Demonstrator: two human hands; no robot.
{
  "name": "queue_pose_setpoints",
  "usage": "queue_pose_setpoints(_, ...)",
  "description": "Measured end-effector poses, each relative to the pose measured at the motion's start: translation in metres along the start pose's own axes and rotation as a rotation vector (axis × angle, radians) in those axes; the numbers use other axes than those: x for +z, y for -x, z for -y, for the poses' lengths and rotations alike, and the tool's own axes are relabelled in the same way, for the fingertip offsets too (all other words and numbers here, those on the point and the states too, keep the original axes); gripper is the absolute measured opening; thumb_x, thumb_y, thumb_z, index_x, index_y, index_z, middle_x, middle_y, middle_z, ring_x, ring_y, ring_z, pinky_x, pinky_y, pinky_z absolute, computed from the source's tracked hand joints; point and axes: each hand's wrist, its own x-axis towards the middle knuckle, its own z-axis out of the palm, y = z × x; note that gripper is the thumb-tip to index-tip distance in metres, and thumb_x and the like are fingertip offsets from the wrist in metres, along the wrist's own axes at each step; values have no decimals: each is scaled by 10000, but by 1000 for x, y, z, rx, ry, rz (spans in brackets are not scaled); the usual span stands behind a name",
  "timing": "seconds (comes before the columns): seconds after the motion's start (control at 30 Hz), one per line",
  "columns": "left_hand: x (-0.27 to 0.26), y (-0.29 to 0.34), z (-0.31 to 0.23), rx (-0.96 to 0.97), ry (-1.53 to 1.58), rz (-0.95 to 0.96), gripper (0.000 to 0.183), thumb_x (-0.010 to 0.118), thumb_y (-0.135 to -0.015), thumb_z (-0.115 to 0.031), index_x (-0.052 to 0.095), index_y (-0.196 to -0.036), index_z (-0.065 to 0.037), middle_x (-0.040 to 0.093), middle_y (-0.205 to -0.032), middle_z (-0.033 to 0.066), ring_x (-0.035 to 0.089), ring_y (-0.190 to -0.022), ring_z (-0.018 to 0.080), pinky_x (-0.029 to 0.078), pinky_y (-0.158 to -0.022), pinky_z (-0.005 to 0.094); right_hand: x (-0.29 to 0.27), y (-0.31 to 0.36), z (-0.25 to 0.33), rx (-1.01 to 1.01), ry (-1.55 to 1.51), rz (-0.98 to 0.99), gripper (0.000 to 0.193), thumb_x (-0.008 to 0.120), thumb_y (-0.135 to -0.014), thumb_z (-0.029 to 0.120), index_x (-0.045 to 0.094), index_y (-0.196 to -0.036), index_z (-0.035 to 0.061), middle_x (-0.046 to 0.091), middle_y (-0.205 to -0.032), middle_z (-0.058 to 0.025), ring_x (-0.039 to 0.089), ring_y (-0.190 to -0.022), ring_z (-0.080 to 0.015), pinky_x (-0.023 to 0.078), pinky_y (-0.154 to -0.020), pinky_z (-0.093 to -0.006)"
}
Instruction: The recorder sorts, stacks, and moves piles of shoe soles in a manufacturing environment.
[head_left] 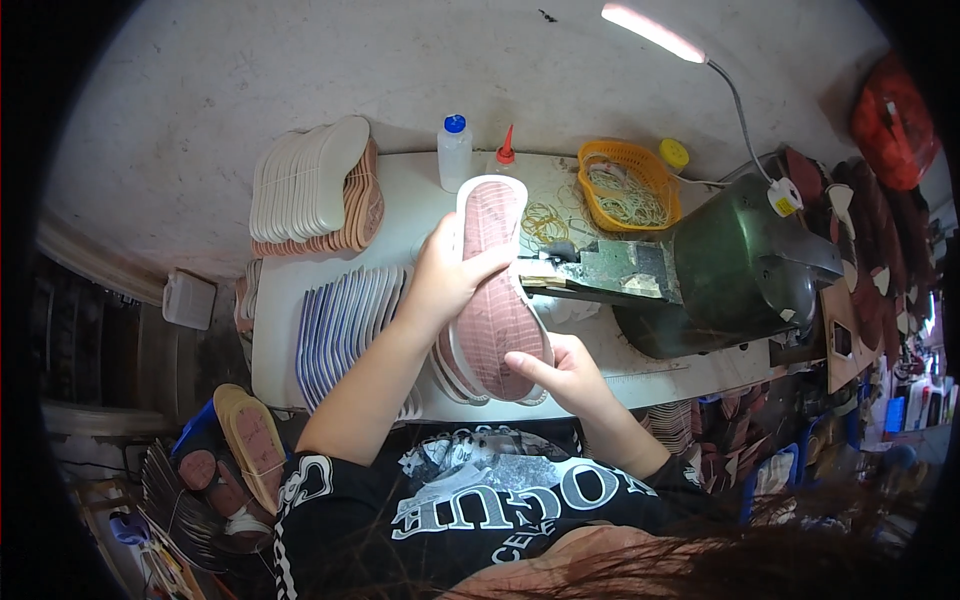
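A shoe insole [490,330] with a pinkish-brown face and a white rim is held in front of me, its narrow end pointing away. My left hand [452,275] grips its left edge near the middle, thumb across the face. At the wide near end, my right hand [562,372] holds the right edge with the thumb pressed on the face; its other fingers are hidden behind. The tip of a green sewing machine's arm [610,268] is close to the insole's right edge; whether they touch, I cannot tell. More white-rimmed edges show just left of the wide end.
On the white table [275,330] stand a row of insoles [345,325] and a tied white stack [310,185]. Farther back are a blue-capped bottle [455,155], a red-nozzled bottle [506,150] and a yellow basket of cord [590,195]. A lamp [655,32] shines above the machine [730,260].
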Motion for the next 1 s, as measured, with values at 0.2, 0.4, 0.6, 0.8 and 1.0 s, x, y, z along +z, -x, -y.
queue_pose_setpoints(0.2,10,-32,33,-92,-706,48,524,706,-690,-472,694,-999,-49,593,-1090,189,471,-1081,371,375,-961,416,-11,0,-8,35,-58,-159,251,639,-883,165,641,-1045,-26,667,-939,-50,597,-821,-90,469,-743,-243)
queue_pose_setpoints(0.4,29,-36,21,-68,-860,-21,517,699,-700,-472,689,-1000,-51,576,-1139,188,446,-1126,357,345,-956,480,-18,-2,-6,6,-161,-204,262,655,-871,176,644,-1046,-19,668,-941,-48,596,-839,-88,467,-767,-249)
queue_pose_setpoints(0.6,36,-40,15,-17,-972,-32,504,675,-720,-460,678,-991,-36,573,-1141,174,430,-1143,342,311,-939,519,-14,0,-13,10,-205,-219,290,656,-866,172,627,-1058,-43,668,-958,-75,611,-838,-110,474,-772,-259)
queue_pose_setpoints(0.8,30,-48,18,-14,-1022,17,516,611,-795,-489,677,-940,2,579,-1122,169,427,-1146,332,292,-944,513,-9,-1,-7,159,-308,-87,289,595,-899,181,601,-1006,-87,676,-805,-179,683,-685,-212,557,-572,-274)
queue_pose_setpoints(1.0,13,-70,32,121,-957,-28,622,548,-854,-526,610,-1077,51,501,-1274,178,384,-1224,325,251,-1020,510,0,-18,-9,98,-373,-174,283,587,-902,187,600,-1008,-76,674,-796,-177,676,-646,-209,549,-560,-269)
